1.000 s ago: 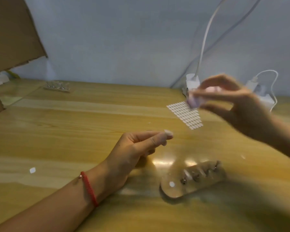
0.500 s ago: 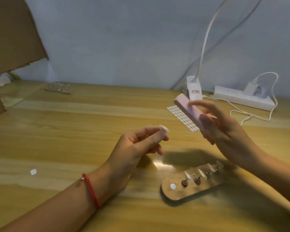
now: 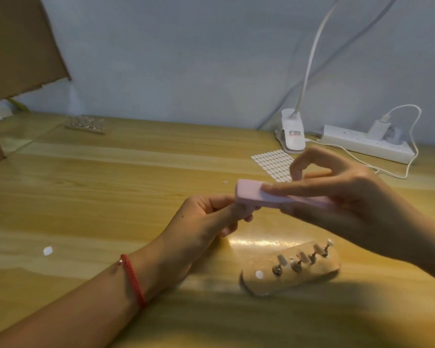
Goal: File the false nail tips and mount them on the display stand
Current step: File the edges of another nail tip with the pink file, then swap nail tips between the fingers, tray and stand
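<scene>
- Right hand (image 3: 349,197), fingers gripping the pink file (image 3: 256,193), has brought it onto the pinched fingertips of the left hand (image 3: 206,222); nail tip hidden.
- Filing likely begins; stand (image 3: 291,270) waits at 5 o'clock.

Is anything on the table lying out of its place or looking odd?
A small white piece lies alone on the table, far left of the stand; perhaps a stray nail tip or sticker.

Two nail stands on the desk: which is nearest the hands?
The near stand below the right hand, with a white dot on its base; the other stand sits far back left.
</scene>
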`<state>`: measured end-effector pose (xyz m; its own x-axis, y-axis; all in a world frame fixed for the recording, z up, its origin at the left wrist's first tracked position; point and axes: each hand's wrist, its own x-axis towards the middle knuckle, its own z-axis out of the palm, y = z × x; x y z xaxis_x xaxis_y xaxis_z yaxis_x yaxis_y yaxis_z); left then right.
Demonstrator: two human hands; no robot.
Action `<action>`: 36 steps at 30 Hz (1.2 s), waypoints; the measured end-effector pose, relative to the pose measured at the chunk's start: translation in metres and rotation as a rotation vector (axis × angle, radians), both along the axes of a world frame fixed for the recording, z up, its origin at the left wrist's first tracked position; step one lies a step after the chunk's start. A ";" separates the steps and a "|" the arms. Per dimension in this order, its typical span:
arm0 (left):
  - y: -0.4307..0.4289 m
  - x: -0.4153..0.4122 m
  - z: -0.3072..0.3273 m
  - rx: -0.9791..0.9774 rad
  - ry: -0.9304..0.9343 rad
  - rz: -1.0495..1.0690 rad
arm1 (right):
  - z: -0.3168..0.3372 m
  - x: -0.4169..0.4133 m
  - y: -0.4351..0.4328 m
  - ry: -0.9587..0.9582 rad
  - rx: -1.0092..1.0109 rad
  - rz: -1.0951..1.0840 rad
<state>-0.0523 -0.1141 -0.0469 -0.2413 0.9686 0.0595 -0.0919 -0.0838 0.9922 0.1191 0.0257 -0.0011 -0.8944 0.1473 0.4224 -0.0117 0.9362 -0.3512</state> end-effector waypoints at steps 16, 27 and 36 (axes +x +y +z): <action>0.008 -0.008 -0.002 0.040 -0.329 0.133 | -0.005 0.023 0.047 -0.210 -0.160 -0.435; 0.009 -0.007 -0.003 0.026 -0.357 0.150 | -0.021 -0.031 0.014 -0.394 -0.045 -0.099; 0.007 -0.004 -0.008 0.015 -0.069 0.063 | -0.019 -0.032 0.012 -0.022 -0.050 -0.188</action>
